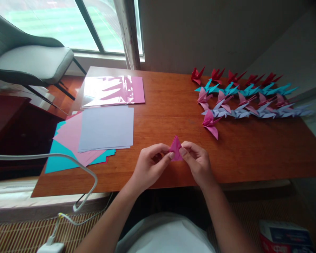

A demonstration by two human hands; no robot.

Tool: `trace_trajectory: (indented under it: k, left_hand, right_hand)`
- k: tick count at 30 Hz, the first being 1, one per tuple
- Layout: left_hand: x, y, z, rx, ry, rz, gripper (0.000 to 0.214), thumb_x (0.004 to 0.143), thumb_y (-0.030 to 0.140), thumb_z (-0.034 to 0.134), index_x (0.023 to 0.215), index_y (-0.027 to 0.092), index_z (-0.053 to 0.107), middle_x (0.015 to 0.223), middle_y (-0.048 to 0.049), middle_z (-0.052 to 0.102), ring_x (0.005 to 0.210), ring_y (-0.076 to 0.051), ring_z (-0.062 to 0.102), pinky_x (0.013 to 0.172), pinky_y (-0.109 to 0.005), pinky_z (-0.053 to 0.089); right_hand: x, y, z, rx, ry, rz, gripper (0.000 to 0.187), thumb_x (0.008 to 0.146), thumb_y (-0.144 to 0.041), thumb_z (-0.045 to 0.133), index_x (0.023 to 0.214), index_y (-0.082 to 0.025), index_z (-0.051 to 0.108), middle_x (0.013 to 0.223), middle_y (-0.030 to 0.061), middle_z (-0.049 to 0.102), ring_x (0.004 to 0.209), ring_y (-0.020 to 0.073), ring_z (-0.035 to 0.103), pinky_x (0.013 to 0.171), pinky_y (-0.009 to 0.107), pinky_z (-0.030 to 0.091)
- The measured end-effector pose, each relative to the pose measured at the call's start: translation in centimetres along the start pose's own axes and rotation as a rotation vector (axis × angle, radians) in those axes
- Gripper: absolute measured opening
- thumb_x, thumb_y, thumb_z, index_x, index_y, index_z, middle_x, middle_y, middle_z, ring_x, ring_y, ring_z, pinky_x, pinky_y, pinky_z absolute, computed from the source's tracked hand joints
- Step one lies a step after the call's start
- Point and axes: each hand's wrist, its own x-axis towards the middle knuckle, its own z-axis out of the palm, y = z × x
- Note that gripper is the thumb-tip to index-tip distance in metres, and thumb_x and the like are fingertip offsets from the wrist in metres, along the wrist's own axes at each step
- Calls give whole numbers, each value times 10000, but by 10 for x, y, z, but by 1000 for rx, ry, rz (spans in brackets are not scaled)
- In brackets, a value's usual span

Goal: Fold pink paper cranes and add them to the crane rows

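Two hands pinch the folded magenta paper (176,147) over the bench (247,154), near its front edge: left hand (149,165) at one corner, right hand (197,163) opposite. Bare bench lies around it; fingertips hide the paper's lower corners.

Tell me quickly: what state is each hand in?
Left hand: closed, pinching the folded paper on its left side.
Right hand: closed, pinching the same paper on its right side.
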Motion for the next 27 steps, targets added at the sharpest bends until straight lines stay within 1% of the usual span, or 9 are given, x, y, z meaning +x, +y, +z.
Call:
trace_trajectory:
  k: [3,5,7,12,15,20,23,27]
  left_hand:
    - [-1,-1,-1,-130,-19,-46,211,872,363,719,876,153,719,778,-43,679,681,-140,578,620,-227,472]
    - [-1,0,-1,-197,-30,-65,221,860,373,734,878,153,724,792,-47,686,707,-150,600,650,-238,494]
    - [-2,1,-1,-219,-36,-71,222,852,373,744,858,152,726,785,-45,681,708,-151,598,650,-239,492]
    - [-2,2,-2,-170,-26,-76,219,862,361,734,817,148,716,732,-29,633,661,-133,553,611,-232,455]
    - [-2,3,-3,-144,-45,-69,216,872,354,722,815,145,719,754,-43,645,689,-149,565,634,-250,465]
    - [-3,3,-4,-115,-74,10,190,888,312,710,792,148,731,745,-45,650,701,-151,550,642,-260,444]
    - [-3,2,-4,-119,-41,6,182,880,304,719,784,149,722,722,-30,630,670,-134,525,615,-250,419]
    - [-1,1,0,-129,28,-37,196,869,312,724,774,144,694,701,-11,611,623,-109,494,564,-228,377]
  right_hand:
    - [0,1,2,3,-11,13,272,932,-472,623,818,-230,678,761,2,638,710,158,588,659,263,496]
    - [-2,2,4,4,-11,13,296,928,-497,617,812,-233,681,762,8,630,716,165,582,673,276,499]
    - [-3,2,7,24,-9,10,300,919,-500,626,792,-233,681,754,11,619,709,169,572,672,284,495]
    - [-3,0,11,113,33,5,243,912,-432,642,769,-236,669,716,2,593,673,159,534,639,277,467]
    - [-2,1,10,113,16,25,237,910,-423,636,761,-240,654,722,-1,586,681,159,530,644,274,466]
    - [0,2,9,205,-19,16,213,907,-378,651,750,-234,650,720,-10,558,677,148,502,645,269,440]
    - [0,1,7,228,-30,5,194,921,-328,656,756,-225,655,714,-16,556,673,135,494,638,261,415]
    - [0,0,4,130,-10,-30,191,932,-298,662,761,-214,666,701,-25,568,664,121,495,620,248,396]
